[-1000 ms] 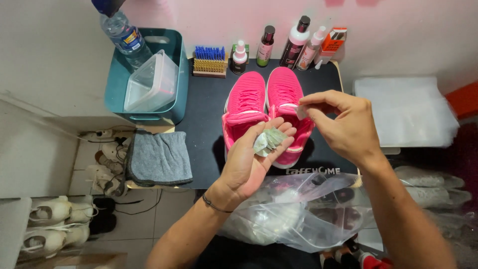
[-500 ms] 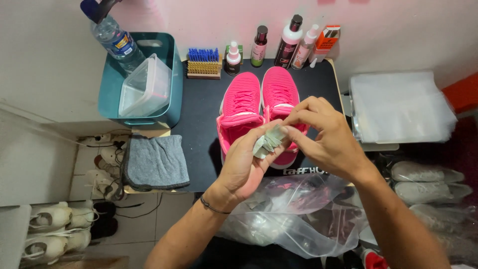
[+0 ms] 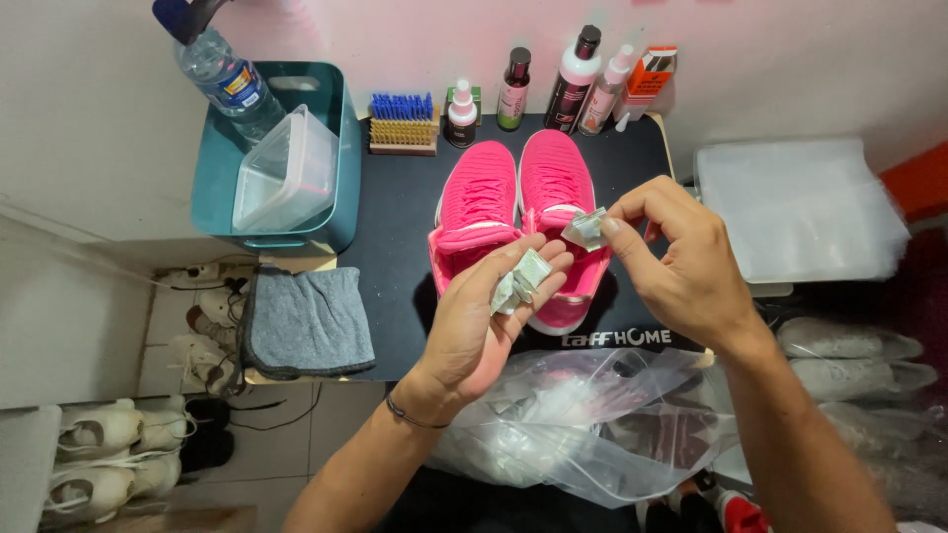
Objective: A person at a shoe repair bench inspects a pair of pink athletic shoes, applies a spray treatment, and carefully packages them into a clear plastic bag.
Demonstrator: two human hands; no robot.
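Note:
A pair of bright pink sneakers (image 3: 494, 202) stands toes-away on a black mat (image 3: 395, 247). Above their heels, my left hand (image 3: 479, 326) is palm-up and cups several small pale packets (image 3: 521, 279). My right hand (image 3: 676, 266) hovers just right of it and pinches one small packet (image 3: 585, 227) between thumb and fingertips, over the right shoe's opening. A clear plastic bag (image 3: 583, 424) with more packets lies below both hands at the mat's near edge.
A teal bin (image 3: 331, 148) at back left holds a clear tub (image 3: 286, 173) and a water bottle (image 3: 222, 79). A brush (image 3: 403, 123) and several bottles (image 3: 573, 84) line the wall. A grey towel (image 3: 306, 321) lies left; white plastic sheets (image 3: 800, 207) right; shoes (image 3: 109, 454) on the floor.
My right hand came down to the packets in my left palm, then drew away to the right pinching one packet. The left hand stayed cupped over the shoes.

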